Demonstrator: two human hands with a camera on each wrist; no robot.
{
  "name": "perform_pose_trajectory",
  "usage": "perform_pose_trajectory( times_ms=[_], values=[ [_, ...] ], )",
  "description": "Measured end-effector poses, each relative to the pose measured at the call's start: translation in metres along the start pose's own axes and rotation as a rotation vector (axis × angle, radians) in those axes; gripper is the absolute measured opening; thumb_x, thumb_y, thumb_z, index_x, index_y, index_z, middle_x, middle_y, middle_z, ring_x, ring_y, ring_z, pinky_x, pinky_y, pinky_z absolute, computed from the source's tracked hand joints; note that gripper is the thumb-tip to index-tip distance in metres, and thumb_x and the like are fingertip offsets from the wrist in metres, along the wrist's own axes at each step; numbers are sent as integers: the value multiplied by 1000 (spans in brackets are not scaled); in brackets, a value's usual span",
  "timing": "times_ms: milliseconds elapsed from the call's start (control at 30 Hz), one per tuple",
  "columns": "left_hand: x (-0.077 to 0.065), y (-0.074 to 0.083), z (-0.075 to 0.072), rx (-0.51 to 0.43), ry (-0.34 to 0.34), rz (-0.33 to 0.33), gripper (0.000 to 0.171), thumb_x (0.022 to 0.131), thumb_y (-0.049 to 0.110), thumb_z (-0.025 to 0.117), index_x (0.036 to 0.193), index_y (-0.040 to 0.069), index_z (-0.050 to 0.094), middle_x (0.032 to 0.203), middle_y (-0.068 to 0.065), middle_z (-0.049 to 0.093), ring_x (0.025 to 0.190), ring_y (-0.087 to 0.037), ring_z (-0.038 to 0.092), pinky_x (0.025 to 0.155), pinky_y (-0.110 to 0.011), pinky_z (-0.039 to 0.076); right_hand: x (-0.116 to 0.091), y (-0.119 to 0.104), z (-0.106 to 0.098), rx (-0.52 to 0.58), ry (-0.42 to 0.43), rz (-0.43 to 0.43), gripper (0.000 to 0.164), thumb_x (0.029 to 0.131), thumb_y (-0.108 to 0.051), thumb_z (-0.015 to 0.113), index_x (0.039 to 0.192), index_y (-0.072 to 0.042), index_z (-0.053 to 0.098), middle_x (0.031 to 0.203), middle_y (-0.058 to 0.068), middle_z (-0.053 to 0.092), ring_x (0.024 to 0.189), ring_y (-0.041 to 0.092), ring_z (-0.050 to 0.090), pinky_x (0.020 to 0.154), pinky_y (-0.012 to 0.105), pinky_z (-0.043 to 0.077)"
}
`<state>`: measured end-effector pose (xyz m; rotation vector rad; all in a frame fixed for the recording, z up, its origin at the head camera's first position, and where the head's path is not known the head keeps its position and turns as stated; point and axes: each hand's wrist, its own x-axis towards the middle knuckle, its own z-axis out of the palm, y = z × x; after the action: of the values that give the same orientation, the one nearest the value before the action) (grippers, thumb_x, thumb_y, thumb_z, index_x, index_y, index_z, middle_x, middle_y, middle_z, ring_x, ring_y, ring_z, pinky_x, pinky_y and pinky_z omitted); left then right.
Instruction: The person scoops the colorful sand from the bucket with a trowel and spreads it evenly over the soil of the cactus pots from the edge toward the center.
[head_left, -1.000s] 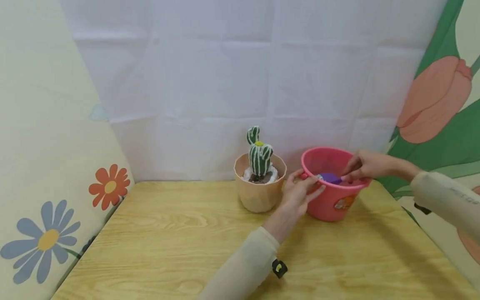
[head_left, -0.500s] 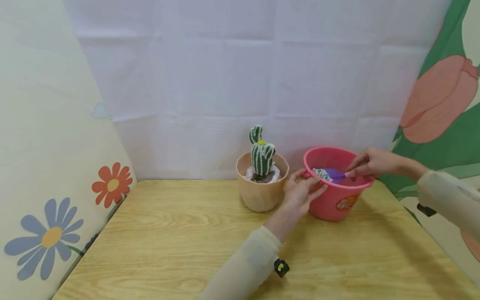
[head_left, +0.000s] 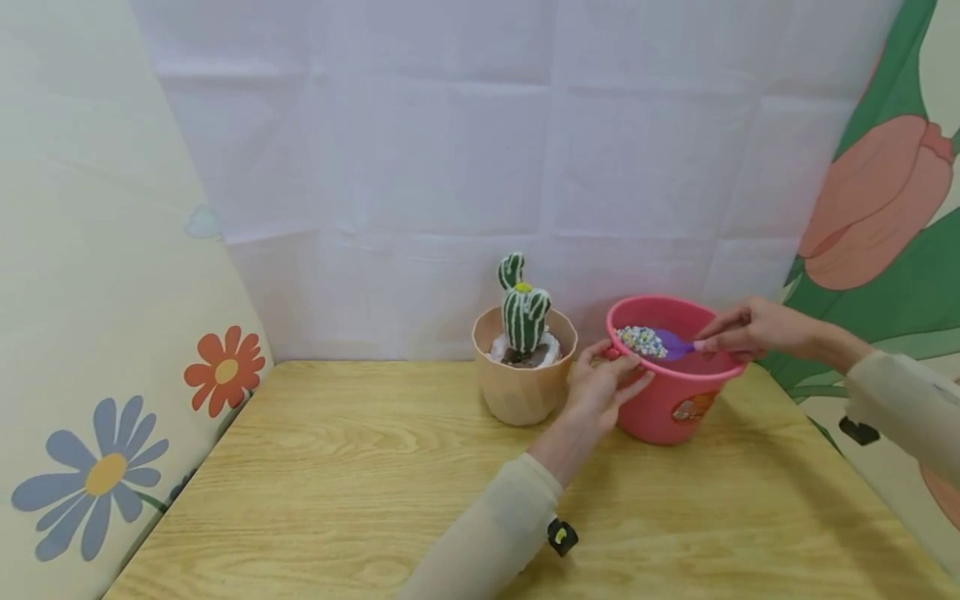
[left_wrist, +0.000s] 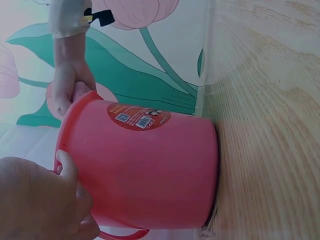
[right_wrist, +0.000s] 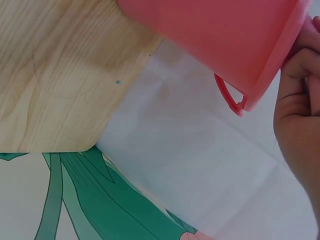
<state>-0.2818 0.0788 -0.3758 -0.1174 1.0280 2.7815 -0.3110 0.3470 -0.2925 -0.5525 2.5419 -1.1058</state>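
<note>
A pink bucket (head_left: 660,408) stands on the table at the right, with an orange label on its side. My left hand (head_left: 596,383) grips its near-left rim, the thumb over the edge, as the left wrist view also shows. My right hand (head_left: 750,329) pinches the handle of a small purple scoop (head_left: 677,345) at the bucket's mouth. Heaped on the scoop are small white, blue and yellow beads (head_left: 642,342). In the right wrist view the right hand (right_wrist: 297,95) is partly cut off by the frame and the scoop is hidden behind the bucket wall.
Left of the bucket stands a peach pot (head_left: 517,396) holding a green knitted cactus (head_left: 523,321) with white stripes. Both are near the back of the wooden table (head_left: 360,483), against a white cloth (head_left: 420,167). A tiny blue bit (right_wrist: 118,82) lies on the tabletop.
The scoop has come up inside the bucket, and its load of beads, mostly hidden before, now shows in full. My right hand has shifted slightly right; the left stays on the rim.
</note>
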Motion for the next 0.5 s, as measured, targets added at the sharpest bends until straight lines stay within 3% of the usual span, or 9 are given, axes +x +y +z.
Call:
perform_pose_trajectory(
  times_ms=[167,333,500],
  values=[
    [1,1,-1,6,0,14,54,82,-20,69,130,0,55,117,-23,58,97,-35,69,79,-45,62,-3,0,-1,-1,39,14,34,99,-26,70,123,-2,72,66,7,60,56,11,47,52,25,46],
    [-1,-3,-3,160,-21,87,47,87,-13,70,128,2,53,110,-21,54,84,-29,68,72,-43,63,-7,2,-1,1,74,30,37,98,-28,70,125,-3,72,70,9,65,58,13,53,55,26,50],
    [-9,-3,-2,288,-45,118,41,92,-5,70,127,5,52,106,-18,52,74,-23,64,69,-42,63,-12,4,-1,38,104,42,42,98,-28,71,129,0,68,93,15,74,79,23,70,72,33,60]
  ],
)
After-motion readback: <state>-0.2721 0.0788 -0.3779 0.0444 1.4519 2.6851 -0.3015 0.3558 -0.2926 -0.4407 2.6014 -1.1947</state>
